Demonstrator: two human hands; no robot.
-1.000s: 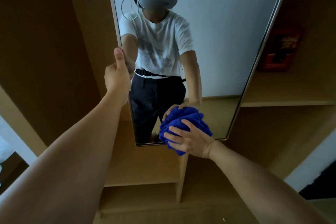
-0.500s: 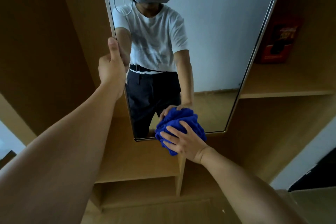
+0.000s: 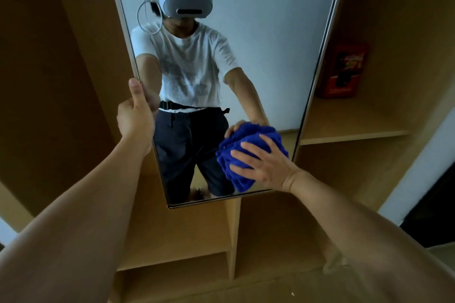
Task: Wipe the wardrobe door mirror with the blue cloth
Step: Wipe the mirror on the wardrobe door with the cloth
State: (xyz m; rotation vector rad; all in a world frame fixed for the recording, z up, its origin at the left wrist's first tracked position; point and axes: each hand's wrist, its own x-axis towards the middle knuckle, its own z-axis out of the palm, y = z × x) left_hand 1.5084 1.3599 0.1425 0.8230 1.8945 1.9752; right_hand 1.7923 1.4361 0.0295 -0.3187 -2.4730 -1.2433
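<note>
A tall framed mirror [image 3: 266,61] on the wardrobe door fills the middle of the head view and reflects a person in a white shirt and a headset. My left hand [image 3: 135,115] grips the mirror's left edge, thumb up along the frame. My right hand [image 3: 263,162] presses a bunched blue cloth [image 3: 243,152] flat against the glass near the lower right corner, fingers spread over it. The cloth's reflection touches it from above.
Open wooden wardrobe shelves [image 3: 357,133] stand behind and around the door. A red box [image 3: 342,71] sits on the right shelf. A vertical divider [image 3: 235,236] and lower shelf lie below the mirror. A white wall strip [image 3: 418,162] shows at right.
My right hand has slid the cloth to the right and slightly up along the mirror's bottom area. The view has tilted, bringing more of the mirror into sight. My left hand keeps its hold.
</note>
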